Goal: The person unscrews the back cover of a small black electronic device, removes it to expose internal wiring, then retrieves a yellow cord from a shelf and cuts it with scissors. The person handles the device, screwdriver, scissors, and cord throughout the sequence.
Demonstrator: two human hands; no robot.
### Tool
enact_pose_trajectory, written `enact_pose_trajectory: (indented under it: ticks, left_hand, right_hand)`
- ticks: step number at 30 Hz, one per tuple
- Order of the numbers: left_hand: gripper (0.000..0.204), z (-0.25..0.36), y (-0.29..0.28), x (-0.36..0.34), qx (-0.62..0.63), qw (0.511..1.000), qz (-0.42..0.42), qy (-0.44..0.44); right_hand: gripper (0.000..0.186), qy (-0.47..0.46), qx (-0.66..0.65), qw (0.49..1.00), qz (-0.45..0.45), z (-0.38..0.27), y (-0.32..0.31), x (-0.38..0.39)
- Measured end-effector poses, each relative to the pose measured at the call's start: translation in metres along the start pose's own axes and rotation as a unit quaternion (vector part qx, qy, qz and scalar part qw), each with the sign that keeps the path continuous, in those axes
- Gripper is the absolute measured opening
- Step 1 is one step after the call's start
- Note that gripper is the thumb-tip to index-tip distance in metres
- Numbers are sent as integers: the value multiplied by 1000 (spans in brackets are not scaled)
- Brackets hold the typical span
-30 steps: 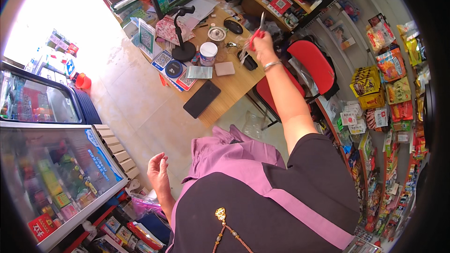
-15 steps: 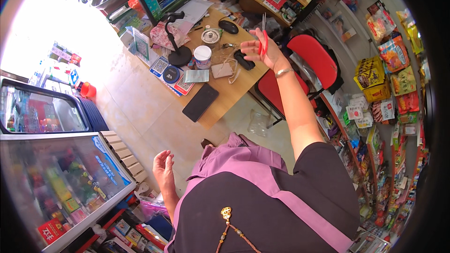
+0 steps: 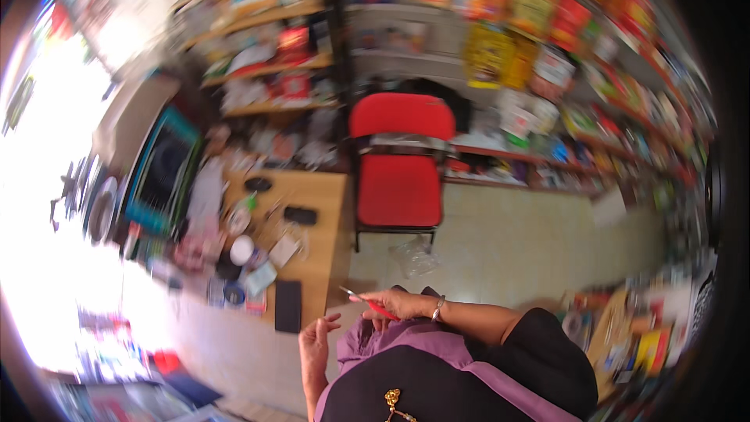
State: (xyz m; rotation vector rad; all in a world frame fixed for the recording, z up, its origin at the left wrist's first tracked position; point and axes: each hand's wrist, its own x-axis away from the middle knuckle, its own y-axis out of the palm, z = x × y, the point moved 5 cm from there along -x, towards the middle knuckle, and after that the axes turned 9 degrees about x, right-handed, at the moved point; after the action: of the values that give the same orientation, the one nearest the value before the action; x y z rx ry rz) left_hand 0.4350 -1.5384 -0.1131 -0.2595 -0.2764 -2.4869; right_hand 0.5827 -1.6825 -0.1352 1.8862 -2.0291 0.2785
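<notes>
In front of my waist, my right hand point(image 3: 405, 304) is closed round a pair of scissors point(image 3: 380, 310) with red handles. Their metal blades point left, toward the desk. My left hand point(image 3: 316, 344) is a little lower and to the left; it holds nothing, and its fingers are loosely bent and apart. Past it, a dark flat phone point(image 3: 288, 306) lies on the near corner of the wooden desk point(image 3: 324, 250). My purple apron point(image 3: 422, 334) hangs below both hands. The picture is somewhat blurred.
A red chair point(image 3: 400, 190) stands right of the desk, with a clear plastic bag point(image 3: 415, 257) on the floor before it. On the desk are a monitor point(image 3: 162, 168), a black mouse point(image 3: 258, 184) and small items. Shelves of packaged goods point(image 3: 531, 8) line the back and right.
My view has turned to the right. My right hand has come down from over the desk to my waist with the scissors. My left hand is now close to it.
</notes>
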Motion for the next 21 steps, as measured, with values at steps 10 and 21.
enact_pose_trajectory:
  ticks: [10,21]
  left_hand:
    - [94,-14,180,-3,137,873,-435,-172]
    - [23,-94,468,60,-24,786,-565,-248]
  right_hand:
    - [69,-140,10,883,447,7,6,123]
    - [63,10,-100,798,595,105,-63,367]
